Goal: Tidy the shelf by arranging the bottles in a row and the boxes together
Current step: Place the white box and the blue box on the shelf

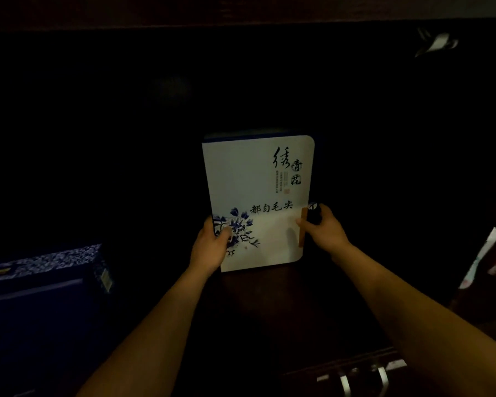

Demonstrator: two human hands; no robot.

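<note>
Seemingly upright, white box (258,196), between left hand (212,245), right hand (324,227)

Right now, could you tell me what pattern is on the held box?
White box, blue flowers, black calligraphy; head view.

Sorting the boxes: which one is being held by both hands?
The white box with blue flowers, centre; the dark blue patterned box sits untouched at lower left.

"都匀毛尖" on white box (258,179)
</note>
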